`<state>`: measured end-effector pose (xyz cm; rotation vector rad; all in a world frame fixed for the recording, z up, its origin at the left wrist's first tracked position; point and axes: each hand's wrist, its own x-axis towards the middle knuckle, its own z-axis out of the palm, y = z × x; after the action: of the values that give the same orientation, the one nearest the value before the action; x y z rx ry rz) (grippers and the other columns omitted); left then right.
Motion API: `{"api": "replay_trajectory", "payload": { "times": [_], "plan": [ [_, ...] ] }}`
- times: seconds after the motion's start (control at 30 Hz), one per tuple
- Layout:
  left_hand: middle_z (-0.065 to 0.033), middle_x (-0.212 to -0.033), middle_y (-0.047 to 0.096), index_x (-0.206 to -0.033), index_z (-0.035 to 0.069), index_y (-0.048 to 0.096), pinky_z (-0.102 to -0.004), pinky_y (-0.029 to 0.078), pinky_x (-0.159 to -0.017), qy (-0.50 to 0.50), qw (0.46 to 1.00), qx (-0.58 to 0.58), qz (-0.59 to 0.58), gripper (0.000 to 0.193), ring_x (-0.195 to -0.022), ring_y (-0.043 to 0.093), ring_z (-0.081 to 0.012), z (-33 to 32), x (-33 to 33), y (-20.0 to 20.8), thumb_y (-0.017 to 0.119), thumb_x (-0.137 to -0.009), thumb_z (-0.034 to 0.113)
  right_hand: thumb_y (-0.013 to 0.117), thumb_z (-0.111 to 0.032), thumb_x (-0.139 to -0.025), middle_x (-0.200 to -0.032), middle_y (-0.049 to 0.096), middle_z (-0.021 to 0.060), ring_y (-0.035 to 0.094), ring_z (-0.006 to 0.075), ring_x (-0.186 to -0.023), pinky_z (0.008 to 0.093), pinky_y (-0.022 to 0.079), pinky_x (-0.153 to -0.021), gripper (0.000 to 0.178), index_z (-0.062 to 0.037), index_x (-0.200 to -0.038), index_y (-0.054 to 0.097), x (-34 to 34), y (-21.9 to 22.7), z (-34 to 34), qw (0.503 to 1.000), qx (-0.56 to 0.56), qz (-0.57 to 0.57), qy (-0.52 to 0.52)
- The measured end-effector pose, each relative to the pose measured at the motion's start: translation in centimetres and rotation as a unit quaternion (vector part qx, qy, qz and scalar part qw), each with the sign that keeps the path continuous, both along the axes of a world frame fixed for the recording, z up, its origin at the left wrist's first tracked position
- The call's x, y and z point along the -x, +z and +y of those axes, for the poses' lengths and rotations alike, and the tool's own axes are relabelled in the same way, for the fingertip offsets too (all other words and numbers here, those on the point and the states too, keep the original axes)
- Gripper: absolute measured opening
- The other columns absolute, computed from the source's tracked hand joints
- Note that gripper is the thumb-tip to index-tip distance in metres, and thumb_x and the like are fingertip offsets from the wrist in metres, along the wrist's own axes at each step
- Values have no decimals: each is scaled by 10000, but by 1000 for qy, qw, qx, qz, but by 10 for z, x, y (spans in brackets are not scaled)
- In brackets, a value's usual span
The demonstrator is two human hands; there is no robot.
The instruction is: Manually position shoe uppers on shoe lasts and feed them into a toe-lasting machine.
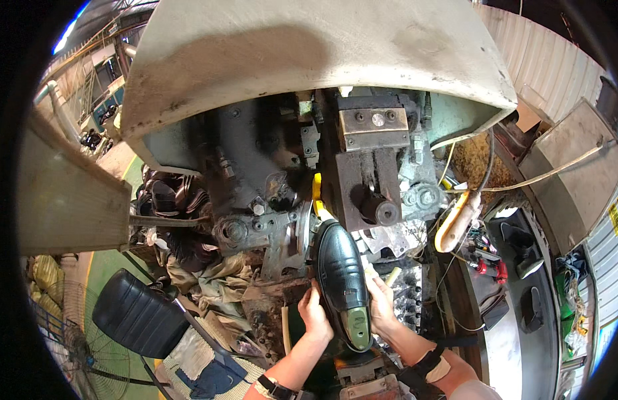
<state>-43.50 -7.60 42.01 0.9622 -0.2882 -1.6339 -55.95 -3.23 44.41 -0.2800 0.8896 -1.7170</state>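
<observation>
A black leather shoe (342, 267) is in the middle, its toe pointing away from me into a machine. At its near end the green shoe last (357, 327) shows in the opening. My left hand (315, 312) grips the shoe's left side, and my right hand (381, 301) is closed on its right side. The fingers are partly hidden beneath the shoe. Just beyond the toe stands a yellow piece (317, 190) of the machine, touching or nearly touching it. A dark metal block (369, 180) with a round knob (387, 213) sits to the right of the toe.
A large pale machine hood (309, 47) overhangs the work. To the right hangs a tool with a pale handle (455, 223) on a cable. A shelf with dark shoes (519, 243) stands farther right. At left are a black padded seat (139, 313) and a fan (89, 347).
</observation>
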Motion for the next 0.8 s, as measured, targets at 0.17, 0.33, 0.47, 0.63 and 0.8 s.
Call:
{"api": "replay_trajectory", "payload": {
  "times": [0.17, 0.33, 0.47, 0.63, 0.8],
  "plan": [
    [-110, -949, 710, -1067, -48, 670, -328, 562, -783, -61, 966, 112, -225, 259, -844, 687, -197, 6, -81, -23, 635, -994, 197, 634, -180, -996, -1127, 685, 148, 684, 191, -928, 330, 566, -864, 498, 13, -1411, 438, 47, -10, 36, 969, -116, 196, 96],
    [-146, -1133, 709, -1201, -72, 651, -339, 518, -914, 125, 844, 84, -514, 350, -1040, 667, -230, 25, -217, -143, 693, -911, 118, 580, -153, -1015, -1072, 694, 217, 722, 239, -811, 371, 623, -727, 426, 58, -1350, 424, 129, -22, 108, 966, -164, 198, 1],
    [-65, -973, 721, -1181, -51, 677, -252, 500, -743, -106, 868, 73, -479, 390, -834, 634, -111, 22, -207, -140, 705, -812, 72, 608, -186, -996, -1033, 694, 204, 718, 266, -776, 379, 611, -684, 427, 50, -1308, 435, 175, -64, 141, 962, -198, 175, -64],
    [-177, -1091, 733, -1110, -44, 720, -345, 490, -948, 200, 801, -15, -564, 371, -1044, 670, -261, 48, -231, -150, 736, -787, 138, 643, -228, -969, -1008, 693, 182, 703, 270, -735, 420, 609, -655, 409, -9, -1268, 471, 236, -101, 245, 924, -282, 171, -193],
    [-122, -990, 759, -1027, -18, 767, -304, 513, -866, -120, 843, -2, -525, 337, -936, 684, -195, 58, -228, -163, 754, -739, 157, 601, -178, -982, -836, 681, 154, 662, 253, -568, 416, 578, -491, 263, -33, -1175, 497, 272, -173, 356, 853, -434, 90, -274]
  ]
}}
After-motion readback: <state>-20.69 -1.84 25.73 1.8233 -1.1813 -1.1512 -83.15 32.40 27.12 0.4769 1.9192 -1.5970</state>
